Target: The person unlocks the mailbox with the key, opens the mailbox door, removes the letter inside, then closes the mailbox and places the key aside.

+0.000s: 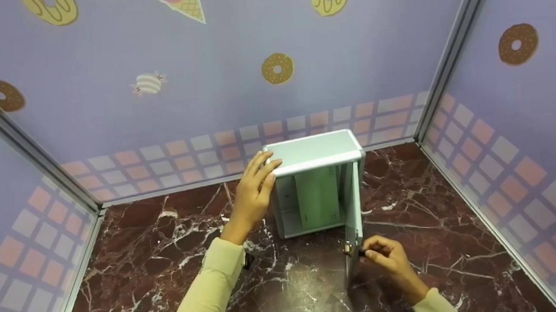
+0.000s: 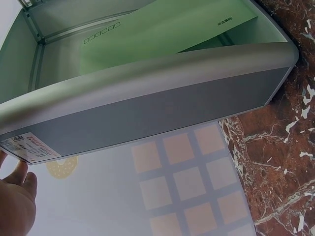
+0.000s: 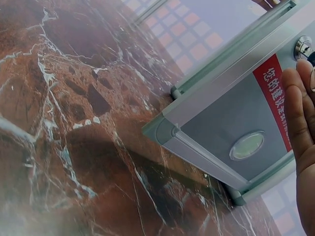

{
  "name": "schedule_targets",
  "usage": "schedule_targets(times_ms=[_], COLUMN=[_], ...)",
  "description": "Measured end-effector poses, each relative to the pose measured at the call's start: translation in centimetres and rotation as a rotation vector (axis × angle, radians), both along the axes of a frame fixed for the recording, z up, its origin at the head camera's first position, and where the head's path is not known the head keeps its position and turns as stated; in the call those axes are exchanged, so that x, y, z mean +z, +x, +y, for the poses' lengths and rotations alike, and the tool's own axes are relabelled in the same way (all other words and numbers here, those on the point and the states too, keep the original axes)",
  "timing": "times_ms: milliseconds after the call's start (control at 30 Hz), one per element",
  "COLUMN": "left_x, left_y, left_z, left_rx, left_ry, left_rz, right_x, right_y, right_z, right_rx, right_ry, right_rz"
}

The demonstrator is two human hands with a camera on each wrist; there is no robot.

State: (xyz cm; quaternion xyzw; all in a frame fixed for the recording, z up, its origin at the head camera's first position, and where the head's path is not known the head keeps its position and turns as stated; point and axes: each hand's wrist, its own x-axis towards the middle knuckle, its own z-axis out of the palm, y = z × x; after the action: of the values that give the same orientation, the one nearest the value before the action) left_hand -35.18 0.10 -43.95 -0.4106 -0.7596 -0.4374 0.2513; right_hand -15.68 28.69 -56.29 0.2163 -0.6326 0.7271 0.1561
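Observation:
A grey metal suggestion box [image 1: 314,149] with silver edges stands upright, its door [image 1: 353,204] swung out towards me. Inside leans a green envelope [image 1: 317,202], also visible in the left wrist view. My left hand [image 1: 252,193] rests on the box's upper left corner, fingers laid over the top edge; the left wrist view shows its fingertips by a printed label [image 2: 30,147]. At the door's free edge, my right hand [image 1: 388,260] pinches a black-headed key [image 1: 361,252] in the lock [image 3: 302,47]. A red strip with white characters [image 3: 271,91] and an oval window [image 3: 247,145] mark the door's outer face.
The box stands on a dark red marbled surface [image 1: 178,263], close to the back wall [image 1: 216,92]. Patterned side panels [image 1: 513,127] rise at left and right. Metal strips [image 1: 450,54] line the corners. The open door juts forward between my hands.

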Motion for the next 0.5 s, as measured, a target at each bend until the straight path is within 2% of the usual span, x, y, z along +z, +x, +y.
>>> schedule_targets(times_ms=[267, 500], left_x=[0.1, 0.0], left_y=[-0.1, 0.0], left_z=[0.0, -0.1], left_rx=[-0.006, 0.004], left_ry=[0.011, -0.006], left_rz=[0.002, -0.015], right_x=[0.1, 0.2], right_y=[0.1, 0.4], right_z=[1.0, 1.8], right_rx=[0.008, 0.016], right_ry=[-0.013, -0.011], right_rz=[0.040, 0.022])
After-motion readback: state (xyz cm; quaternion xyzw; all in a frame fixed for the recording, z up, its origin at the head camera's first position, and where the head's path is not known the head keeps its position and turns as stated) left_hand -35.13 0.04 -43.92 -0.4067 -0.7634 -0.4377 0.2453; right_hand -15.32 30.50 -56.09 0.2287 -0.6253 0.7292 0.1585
